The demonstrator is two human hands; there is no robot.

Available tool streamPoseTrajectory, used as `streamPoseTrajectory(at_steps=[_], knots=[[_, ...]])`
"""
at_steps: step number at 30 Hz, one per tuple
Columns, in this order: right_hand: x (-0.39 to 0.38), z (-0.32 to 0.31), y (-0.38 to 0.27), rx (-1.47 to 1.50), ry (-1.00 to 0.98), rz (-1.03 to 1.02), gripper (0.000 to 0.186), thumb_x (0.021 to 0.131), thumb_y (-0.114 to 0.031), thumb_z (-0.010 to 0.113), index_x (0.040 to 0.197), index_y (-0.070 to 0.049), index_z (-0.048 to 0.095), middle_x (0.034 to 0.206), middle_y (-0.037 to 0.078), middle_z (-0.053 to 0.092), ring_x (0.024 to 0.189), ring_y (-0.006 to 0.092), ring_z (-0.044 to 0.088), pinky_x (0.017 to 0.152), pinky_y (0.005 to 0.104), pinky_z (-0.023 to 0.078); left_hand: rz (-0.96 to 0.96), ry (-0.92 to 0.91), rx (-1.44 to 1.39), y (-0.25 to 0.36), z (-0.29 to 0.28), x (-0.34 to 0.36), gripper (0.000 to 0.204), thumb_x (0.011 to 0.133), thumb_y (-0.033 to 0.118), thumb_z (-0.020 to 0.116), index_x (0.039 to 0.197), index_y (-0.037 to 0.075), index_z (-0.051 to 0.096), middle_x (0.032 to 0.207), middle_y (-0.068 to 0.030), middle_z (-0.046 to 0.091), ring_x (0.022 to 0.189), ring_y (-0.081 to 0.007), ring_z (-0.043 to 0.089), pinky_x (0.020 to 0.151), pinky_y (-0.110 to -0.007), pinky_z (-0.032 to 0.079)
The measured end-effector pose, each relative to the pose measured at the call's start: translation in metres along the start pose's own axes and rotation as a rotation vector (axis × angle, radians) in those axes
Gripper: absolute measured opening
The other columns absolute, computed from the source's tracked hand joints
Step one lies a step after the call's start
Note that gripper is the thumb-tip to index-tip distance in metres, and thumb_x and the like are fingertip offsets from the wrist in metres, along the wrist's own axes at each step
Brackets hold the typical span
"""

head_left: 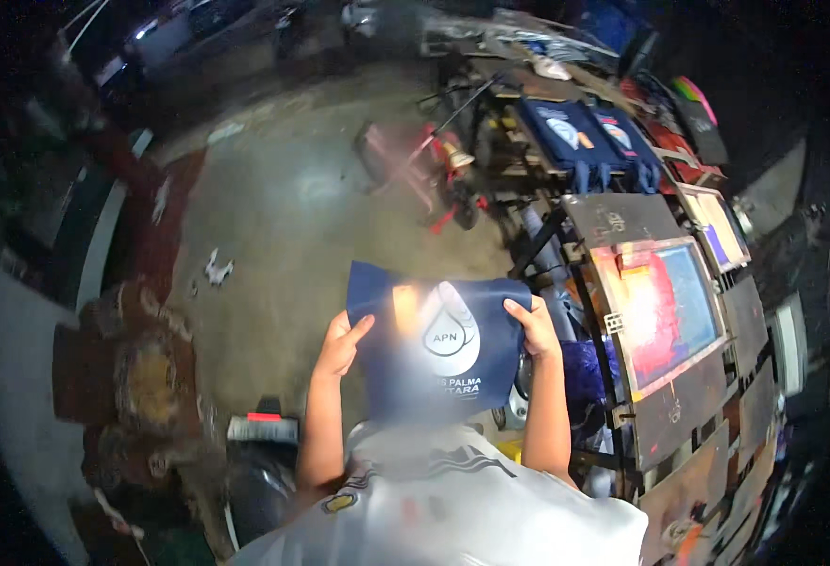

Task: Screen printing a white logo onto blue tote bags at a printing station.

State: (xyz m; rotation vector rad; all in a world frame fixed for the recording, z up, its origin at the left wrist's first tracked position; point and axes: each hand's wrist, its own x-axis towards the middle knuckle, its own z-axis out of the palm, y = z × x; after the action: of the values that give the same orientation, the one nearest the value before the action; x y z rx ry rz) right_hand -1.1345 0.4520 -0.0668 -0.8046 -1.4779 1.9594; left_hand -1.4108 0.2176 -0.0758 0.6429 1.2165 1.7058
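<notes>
Held navy cloth (pixel 415 354), white lettering (pixel 457 385) (partly blurred)

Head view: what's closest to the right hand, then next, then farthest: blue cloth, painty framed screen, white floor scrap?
1. Blue cloth: held in the right hand.
2. Painty framed screen: over on the right.
3. White floor scrap: far off left.

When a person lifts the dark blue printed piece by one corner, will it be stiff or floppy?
The dark blue printed piece looks like cloth, so it would probably droop. The corner above the left hand stands up, suggesting slight stiffness. It seems thin and sheet-like, so likely light.
</notes>
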Motion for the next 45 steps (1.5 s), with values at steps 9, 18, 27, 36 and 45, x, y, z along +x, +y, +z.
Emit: streamPoseTrajectory(at_steps=[9,18,27,36,45], knots=[[0.09,0.016,-0.017,0.231,0.609,-0.123,0.03,0.089,-0.019,0.07,0.113,0.0,0.067,0.107,0.008,0.069,0.093,0.0181,0.064,0.083,0.0334,0.051,-0.051,-0.089,0.358,-0.028,-0.049,0.172,0.053,0.096,0.024,0.065,0.141,0.003,0.047,0.132,-0.0096,0.061,0.117,-0.0168,0.058,0.098,-0.034,0.045],[0.211,-0.026,-0.011,0.599,0.846,0.059,0.012,0.084,-0.009,0.067,0.095,-0.005,0.064,0.089,0.006,0.066,0.074,0.0208,0.066,0.06,0.0322,0.053,-0.439,-0.821,0.59,0.013,0.007,0.259,0.038,0.1,0.035,0.057,0.122,0.004,0.063,0.115,-0.0076,0.071,0.102,-0.0159,0.067,0.083,-0.028,0.049],[0.339,-0.085,-0.083,0.807,0.694,-0.14,0.024,0.08,-0.005,0.067,0.103,0.001,0.065,0.097,0.015,0.069,0.084,0.0269,0.069,0.079,0.0381,0.059,-0.599,-1.149,0.307,-0.019,0.074,0.388,0.07,0.102,0.055,0.043,0.152,0.008,0.034,0.145,-0.0128,0.051,0.129,-0.0259,0.053,0.107,-0.041,0.04],[0.371,-0.155,-0.141,0.908,0.741,-0.397,0.035,0.085,-0.002,0.061,0.12,0.001,0.057,0.114,0.013,0.065,0.103,0.0261,0.065,0.092,0.0397,0.054,-0.703,-0.975,0.046,-0.15,0.144,0.527,0.06,0.105,0.046,0.04,0.146,0.003,0.039,0.14,-0.0163,0.054,0.127,-0.0321,0.053,0.109,-0.049,0.04],[0.307,-0.186,-0.11,0.855,1.291,-0.672,0.036,0.089,-0.004,0.061,0.124,0.0,0.055,0.115,0.01,0.065,0.107,0.0245,0.064,0.098,0.0388,0.05,-0.791,-0.708,-0.098,-0.107,0.241,0.639,0.029,0.093,0.002,0.062,0.121,0.0,0.06,0.117,-0.0092,0.066,0.104,-0.0219,0.065,0.092,-0.036,0.05]])
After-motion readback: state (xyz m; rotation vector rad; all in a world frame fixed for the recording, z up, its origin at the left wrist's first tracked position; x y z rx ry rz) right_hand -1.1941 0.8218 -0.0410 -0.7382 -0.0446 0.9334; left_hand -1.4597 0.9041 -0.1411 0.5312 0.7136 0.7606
